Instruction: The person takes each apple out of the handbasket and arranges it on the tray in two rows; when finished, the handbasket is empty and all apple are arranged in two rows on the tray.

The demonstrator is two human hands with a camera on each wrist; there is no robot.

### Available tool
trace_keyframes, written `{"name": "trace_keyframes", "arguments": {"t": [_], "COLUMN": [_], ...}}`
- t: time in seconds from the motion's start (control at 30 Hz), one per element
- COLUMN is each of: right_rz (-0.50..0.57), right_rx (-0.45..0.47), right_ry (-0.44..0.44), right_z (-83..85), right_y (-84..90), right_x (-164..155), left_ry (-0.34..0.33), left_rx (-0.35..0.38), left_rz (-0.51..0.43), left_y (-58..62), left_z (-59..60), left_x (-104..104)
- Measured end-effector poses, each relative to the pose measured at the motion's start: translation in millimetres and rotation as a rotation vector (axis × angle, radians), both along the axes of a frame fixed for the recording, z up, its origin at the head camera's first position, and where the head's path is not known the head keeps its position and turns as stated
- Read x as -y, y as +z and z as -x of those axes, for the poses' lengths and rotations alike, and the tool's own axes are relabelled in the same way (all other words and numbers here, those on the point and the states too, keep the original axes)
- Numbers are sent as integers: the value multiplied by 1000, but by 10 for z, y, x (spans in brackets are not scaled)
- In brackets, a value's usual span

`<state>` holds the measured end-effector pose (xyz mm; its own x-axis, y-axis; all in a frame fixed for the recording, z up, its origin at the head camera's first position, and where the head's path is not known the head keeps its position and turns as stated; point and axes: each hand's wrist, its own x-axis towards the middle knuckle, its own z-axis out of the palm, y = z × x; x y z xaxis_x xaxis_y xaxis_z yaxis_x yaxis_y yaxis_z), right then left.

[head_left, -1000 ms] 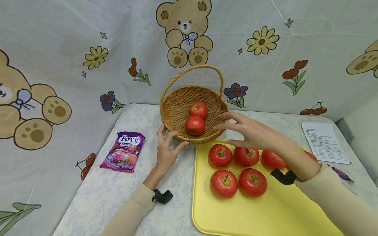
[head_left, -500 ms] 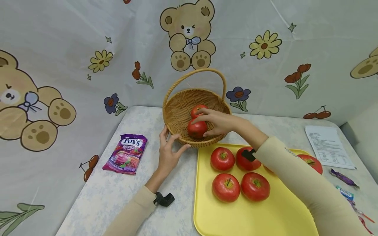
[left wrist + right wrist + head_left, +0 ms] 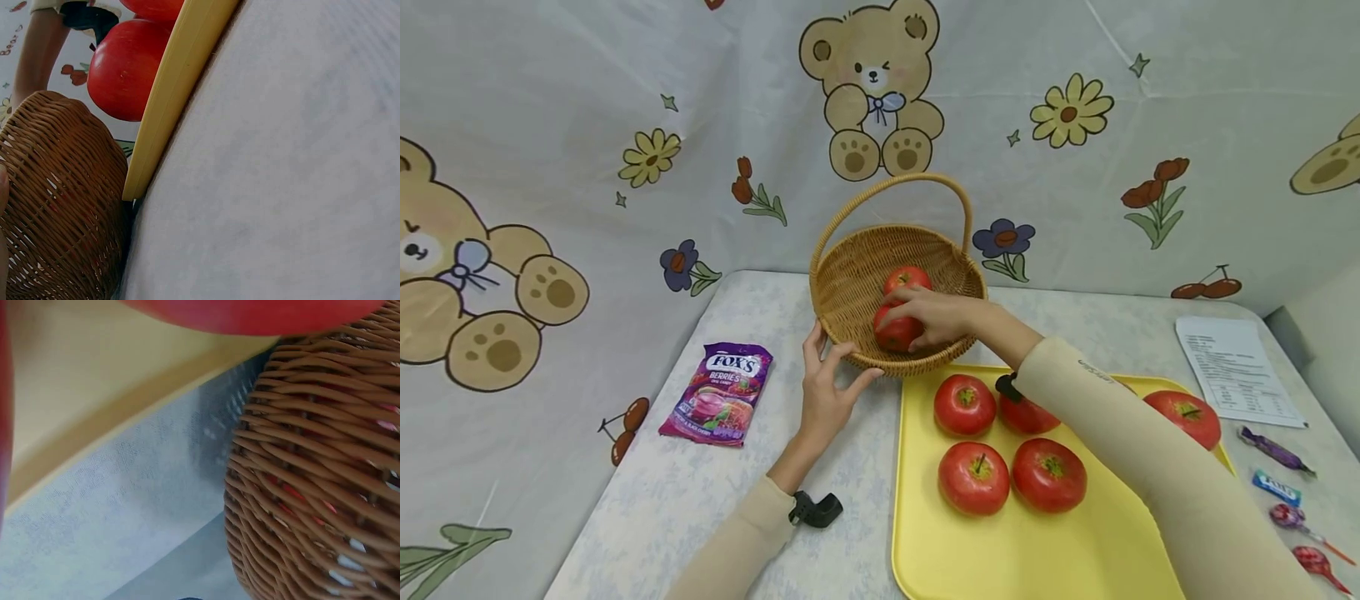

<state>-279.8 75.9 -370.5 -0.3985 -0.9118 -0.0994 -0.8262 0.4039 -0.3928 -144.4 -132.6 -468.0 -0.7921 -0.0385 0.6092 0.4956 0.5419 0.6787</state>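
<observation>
The right hand (image 3: 936, 317) grasped a red apple (image 3: 895, 328) inside the round woven wicker basket (image 3: 850, 275); the left hand (image 3: 826, 392), fingers relaxed, steadied its rim.

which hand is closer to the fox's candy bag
Left. The left hand touches the basket rim, just right of the Fox's candy bag with bare table between them. The right hand is farther right, inside the basket, gripping the front apple.

Staged tabletop, cartoon-bear backdrop (image 3: 872, 92)
</observation>
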Motion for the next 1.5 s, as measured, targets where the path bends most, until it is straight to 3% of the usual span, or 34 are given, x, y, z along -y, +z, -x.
{"name": "trace_keyframes", "arguments": {"t": [0.27,0.6,0.83,1.1,1.27,1.5], "right_rz": [-4,34,59,194,297,415], "right_rx": [-23,-87,-60,8,14,71], "right_ry": [-28,13,-14,-103,-127,-195], "right_z": [30,-5,-41,-100,-156,-351], "right_y": [-87,-128,-138,67,258,444], "right_x": [79,146,77,-138,-345,-746], "left_ry": [-2,2,-6,-12,-13,-5], "left_rx": [-10,3,8,2,-27,-10], "left_rz": [-1,2,-8,-5,3,4], "left_y": [8,-14,-42,-66,-45,-11], "left_z": [2,-19,-53,-57,0,16], "left_x": [-7,-1,-28,-44,-21,14]}}
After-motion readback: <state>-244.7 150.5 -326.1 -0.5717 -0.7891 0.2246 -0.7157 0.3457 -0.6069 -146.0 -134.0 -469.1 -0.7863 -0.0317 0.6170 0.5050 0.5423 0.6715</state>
